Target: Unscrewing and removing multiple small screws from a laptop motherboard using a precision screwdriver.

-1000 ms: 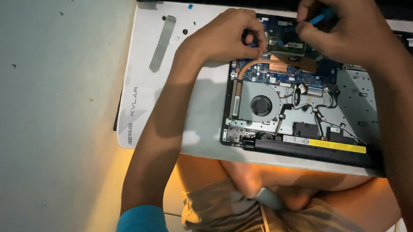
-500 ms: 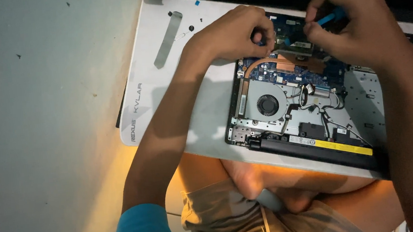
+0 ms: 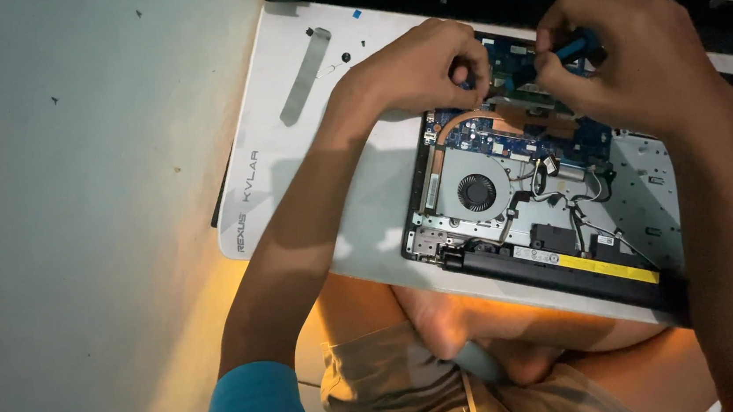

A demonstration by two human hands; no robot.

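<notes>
Screwdriver (image 3: 572, 47) blue-handled, pinched in right hand (image 3: 636, 59) fingers, left hand (image 3: 412, 74) fingers clenched beside it, over laptop board (image 3: 510, 131)

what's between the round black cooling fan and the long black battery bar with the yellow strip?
Head view: thin black wires and a silver metal bracket lie between the round black cooling fan and the long black battery bar.

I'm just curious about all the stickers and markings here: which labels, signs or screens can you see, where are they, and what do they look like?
Yellow label: long thin strip on the black battery bar, laptop's near edge.
White sticker: small rectangle just above that bar, beside the cables.
Grey lettering: printed sideways along the white board's left edge.
Screens: none in view.
</notes>
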